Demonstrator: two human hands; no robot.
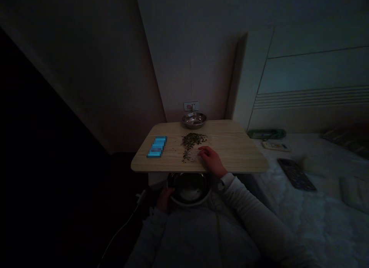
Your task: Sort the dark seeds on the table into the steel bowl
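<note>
In the head view, the room was dim, and a pale wooden desk (236, 156) stood against the wall below a socket (191, 106). A small steel bowl (194, 126) sat at its far edge, and a phone (157, 147) with a lit blue screen lay on the left. To the right, a bed (323, 225) carried a greenish bottle (266, 134), a pale remote-like object (276, 146) and a dark flat case (296, 175). A white cable (121, 226) ran along the lower left. The desk's near edge hid the back of a large bowl (190, 203), and the right hand (210, 160) blocked some of the desktop just beside the bits.

The dark bits (192, 139) lay loose on the middle of the desk, in front of the small steel bowl: tiny, dull, greenish-black, dense at the back and sparse nearer the person, with paler specks among the near ones. The heap was broad from side to side, while the whole spread had its long axis running from the far side towards the near edge, bending slightly left.

The right fingers were bent and close together; whether they pinched anything could not be told. The left hand (165, 198) gripped the large bowl's left rim, below the desk
</note>
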